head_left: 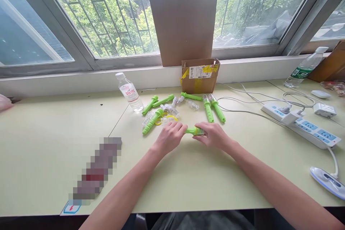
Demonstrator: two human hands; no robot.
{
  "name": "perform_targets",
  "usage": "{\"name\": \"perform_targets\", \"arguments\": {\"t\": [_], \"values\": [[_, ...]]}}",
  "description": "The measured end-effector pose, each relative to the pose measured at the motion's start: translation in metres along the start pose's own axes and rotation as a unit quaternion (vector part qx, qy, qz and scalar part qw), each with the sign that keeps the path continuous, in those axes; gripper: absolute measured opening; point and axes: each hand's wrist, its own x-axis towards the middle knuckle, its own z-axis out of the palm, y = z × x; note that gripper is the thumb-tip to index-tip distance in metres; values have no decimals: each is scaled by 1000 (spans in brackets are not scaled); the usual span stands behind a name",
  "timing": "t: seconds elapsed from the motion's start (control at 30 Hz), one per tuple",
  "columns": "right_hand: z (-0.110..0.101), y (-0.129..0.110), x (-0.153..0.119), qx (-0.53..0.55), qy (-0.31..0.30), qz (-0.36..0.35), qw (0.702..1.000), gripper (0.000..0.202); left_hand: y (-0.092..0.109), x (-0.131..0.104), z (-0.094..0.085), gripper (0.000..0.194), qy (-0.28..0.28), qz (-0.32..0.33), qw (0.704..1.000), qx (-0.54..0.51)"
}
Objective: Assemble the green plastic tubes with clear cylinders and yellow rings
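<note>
A green handle [191,131] with a yellow ring lies level between my two hands. My left hand [171,136] is wrapped round its left end. At the other end, my right hand [212,134] grips the clear ribbed cap, mostly hidden by the fingers. Just beyond my left hand, loose green handles [153,122], clear ribbed caps [192,104], small white pieces and yellow rings [158,122] lie in a pile. Two green handles with clear caps [216,107] lie side by side beyond my right hand.
A cardboard box [199,85] stands at the back by the window, a water bottle [129,92] to its left. On the right are a power strip [304,124], cables, a second bottle [304,69] and a white device [327,182]. A pixelated object [98,169] lies left.
</note>
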Motion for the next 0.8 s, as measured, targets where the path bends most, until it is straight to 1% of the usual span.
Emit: {"name": "perform_targets", "arguments": {"t": [0.07, 0.1, 0.17, 0.23, 0.33, 0.47, 0.57, 0.8], "values": [[5, 2, -1, -61, 32, -53, 996, 25, 0, -1, 1, 10, -30, -32, 999, -27], [7, 4, -1, -83, 41, -80, 993, 24, 0, -2, 1, 11, -49, -46, 997, -47], [9, 6, -1, -112, 49, -119, 985, 23, 0, -3, -1, 20, -84, -66, 991, -85], [9, 7, -1, -128, 52, -136, 981, 24, 0, -4, -3, 30, -103, -69, 987, -105], [7, 6, -1, -139, 55, -145, 978, 28, -2, -3, -5, 39, -108, -66, 986, -109], [3, 3, -1, -135, 51, -150, 978, 29, -4, -4, -4, 41, -91, -52, 990, -90], [0, -1, -1, -121, 34, -132, 983, 30, -2, -4, -3, 43, -83, -43, 993, -70], [-9, -8, -1, -36, -32, -51, 998, 26, 6, -3, -6, 44, -121, -39, 991, -36]]}}
